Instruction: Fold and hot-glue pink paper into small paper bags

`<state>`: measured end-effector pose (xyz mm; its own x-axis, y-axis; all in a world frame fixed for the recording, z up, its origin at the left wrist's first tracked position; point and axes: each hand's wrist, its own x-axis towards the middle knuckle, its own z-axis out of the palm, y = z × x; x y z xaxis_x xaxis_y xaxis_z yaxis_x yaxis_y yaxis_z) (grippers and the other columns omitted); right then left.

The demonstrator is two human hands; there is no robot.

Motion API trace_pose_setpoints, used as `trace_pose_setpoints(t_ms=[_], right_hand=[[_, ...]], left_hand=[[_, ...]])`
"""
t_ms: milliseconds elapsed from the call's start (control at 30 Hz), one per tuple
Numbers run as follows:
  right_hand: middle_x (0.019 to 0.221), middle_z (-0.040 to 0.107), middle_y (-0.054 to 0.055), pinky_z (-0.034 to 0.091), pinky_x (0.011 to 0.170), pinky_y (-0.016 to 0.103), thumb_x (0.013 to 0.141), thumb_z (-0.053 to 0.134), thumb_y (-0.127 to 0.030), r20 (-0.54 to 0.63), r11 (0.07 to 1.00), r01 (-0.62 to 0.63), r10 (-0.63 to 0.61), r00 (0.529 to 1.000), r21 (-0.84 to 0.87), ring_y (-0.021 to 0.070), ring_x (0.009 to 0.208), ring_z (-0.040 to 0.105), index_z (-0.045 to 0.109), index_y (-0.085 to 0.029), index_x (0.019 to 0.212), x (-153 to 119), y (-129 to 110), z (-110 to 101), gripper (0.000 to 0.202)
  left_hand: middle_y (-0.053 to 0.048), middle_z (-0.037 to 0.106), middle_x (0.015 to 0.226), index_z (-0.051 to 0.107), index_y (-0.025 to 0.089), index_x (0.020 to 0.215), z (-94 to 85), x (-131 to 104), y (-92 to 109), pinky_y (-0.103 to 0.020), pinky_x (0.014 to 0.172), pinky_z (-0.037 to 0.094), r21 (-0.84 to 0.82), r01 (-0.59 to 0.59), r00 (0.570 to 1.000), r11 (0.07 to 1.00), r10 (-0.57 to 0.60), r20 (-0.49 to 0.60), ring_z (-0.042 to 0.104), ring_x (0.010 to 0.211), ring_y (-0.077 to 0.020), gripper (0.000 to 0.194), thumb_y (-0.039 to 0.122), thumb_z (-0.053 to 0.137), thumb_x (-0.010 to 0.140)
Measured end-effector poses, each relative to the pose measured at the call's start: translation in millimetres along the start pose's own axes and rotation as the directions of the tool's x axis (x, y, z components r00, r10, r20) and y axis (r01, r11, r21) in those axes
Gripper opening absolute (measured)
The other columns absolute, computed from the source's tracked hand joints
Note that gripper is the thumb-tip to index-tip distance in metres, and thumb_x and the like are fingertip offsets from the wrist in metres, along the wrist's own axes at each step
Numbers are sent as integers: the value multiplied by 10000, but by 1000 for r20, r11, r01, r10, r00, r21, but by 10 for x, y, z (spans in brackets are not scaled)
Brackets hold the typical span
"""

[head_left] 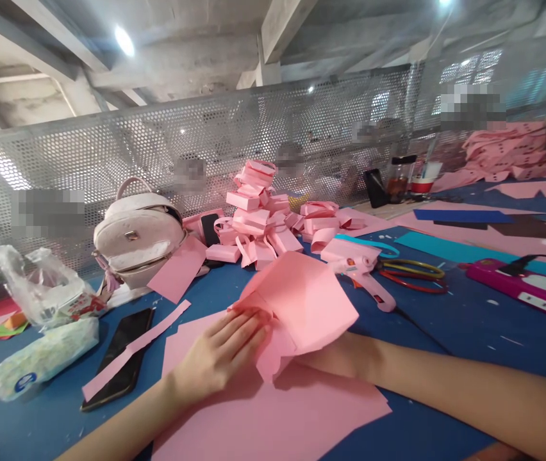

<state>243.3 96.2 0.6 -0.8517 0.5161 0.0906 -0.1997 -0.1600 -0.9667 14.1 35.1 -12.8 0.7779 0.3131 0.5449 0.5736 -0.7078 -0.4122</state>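
Pink paper (318, 298), creased into broad angular panels with a pointed lower flap, held up at near centre above flat matte pink sheets (297, 419). From the near left, forearm slanting inward, left hand (229, 346) palm down, fingers together and bent over the paper's left edge, gripping it. From the near right, forearm almost level, right hand (335, 355) tucked under and behind the same piece; fingers hidden, so impossible to tell whether closed or spread. Beneath, a blue tabletop (489, 397) dotted with white scraps. Just beyond the raised paper, a smooth plastic glue gun (354, 259) with orange trigger and dark cable. Farther, a loose heap of boxy, looped pink paper pieces (254, 221). To the left, a glossy dark phone (126, 330) crossed by a thin pink strip (133, 350), a crinkled soft packet (47, 355) and a rounded pale backpack (133, 237). At far side, perforated metal screen (234, 141).
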Motion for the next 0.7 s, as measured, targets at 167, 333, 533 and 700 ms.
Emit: trace_pose_setpoints(t_ms=[167,333,533,700], right_hand=[[1190,686,94,447,1060,488,948,578,-555,-1,987,-24,25,1000,156,292,1188,603,659,-216,1265,46,71,7,472],[1192,697,74,427,1029,364,935,614,-522,-11,888,-70,84,996,455,231,1152,602,678,-217,1184,66,161,-20,399],[1152,697,113,416,967,316,940,588,-591,69,827,-125,104,992,549,216,1055,620,668,-132,1194,73,189,-14,530],[1199,684,146,422,1007,311,951,548,-624,102,882,-137,102,990,451,220,1098,627,671,-94,1199,50,127,23,598]], left_hand=[[-166,738,1180,622,61,1250,20,33,8,-457,998,539,35,74,997,997,-73,-26,662,1156,-279,354,78,346,1029],[-118,738,981,666,132,1043,32,39,-3,-449,897,553,68,81,996,994,-78,-45,678,974,-246,294,34,395,983],[-28,588,653,568,183,675,32,80,4,-380,805,546,50,95,987,994,-88,-132,573,645,-169,386,-16,385,950],[-19,574,611,551,184,658,-14,108,14,-298,614,486,14,101,981,995,-98,-168,495,574,-155,417,31,350,990]])
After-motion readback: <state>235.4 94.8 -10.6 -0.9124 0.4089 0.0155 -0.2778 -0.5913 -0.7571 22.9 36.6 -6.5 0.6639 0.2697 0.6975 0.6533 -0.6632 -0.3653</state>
